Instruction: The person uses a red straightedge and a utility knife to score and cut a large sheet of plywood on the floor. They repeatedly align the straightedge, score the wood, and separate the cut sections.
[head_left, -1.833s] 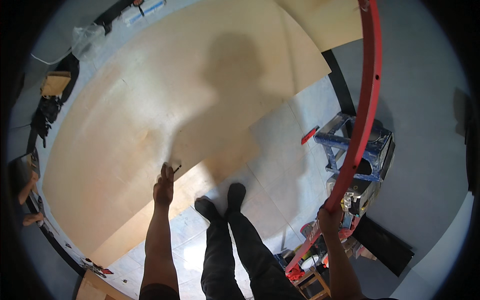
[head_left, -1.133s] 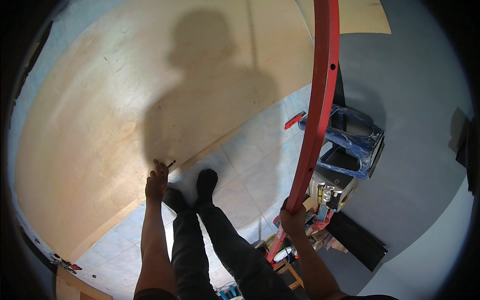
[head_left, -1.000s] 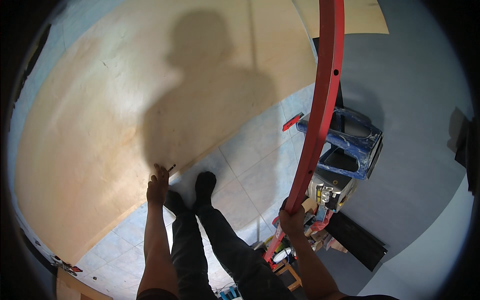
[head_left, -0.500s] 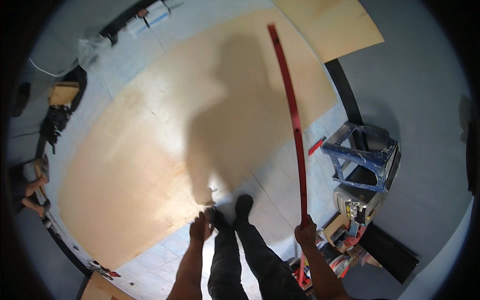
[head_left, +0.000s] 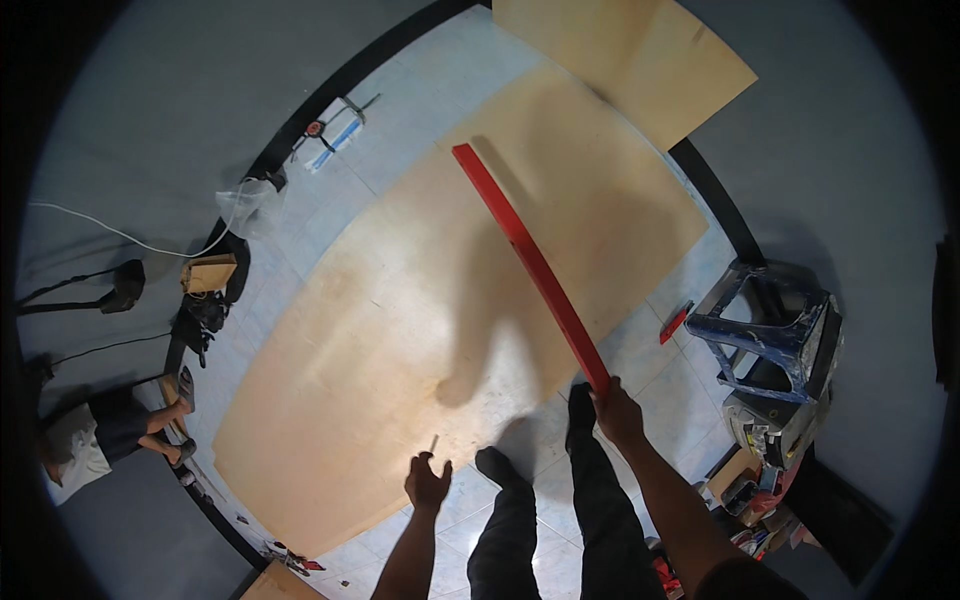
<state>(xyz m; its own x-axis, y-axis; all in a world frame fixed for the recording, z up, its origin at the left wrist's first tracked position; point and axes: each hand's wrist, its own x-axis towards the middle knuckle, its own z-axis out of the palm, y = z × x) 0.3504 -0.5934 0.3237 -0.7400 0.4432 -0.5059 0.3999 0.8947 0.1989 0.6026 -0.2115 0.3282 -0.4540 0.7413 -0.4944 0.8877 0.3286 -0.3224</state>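
My right hand (head_left: 620,413) is closed around the near end of a long red straightedge bar (head_left: 535,268). The bar slants away to the upper left above a large plywood sheet (head_left: 340,350) lying on the tiled floor. In my left hand (head_left: 428,486), over the sheet's near edge, a short thin pencil-like stick (head_left: 434,445) juts up from the fingers. Its exact kind is too small to tell. My feet stand at the sheet's near edge, and my shadow falls across the wood.
To the right are a stained blue plastic stool (head_left: 760,335), a red-handled tool (head_left: 677,322) and a heap of tools and boxes (head_left: 760,490). Another plywood board (head_left: 640,60) lies at the far right. A person (head_left: 110,430) is at the far left, near a brown box (head_left: 208,273).
The red bar's far end has swung left and lower, and its near end is now in my right hand. My left hand has moved slightly right and down, away from my foot.
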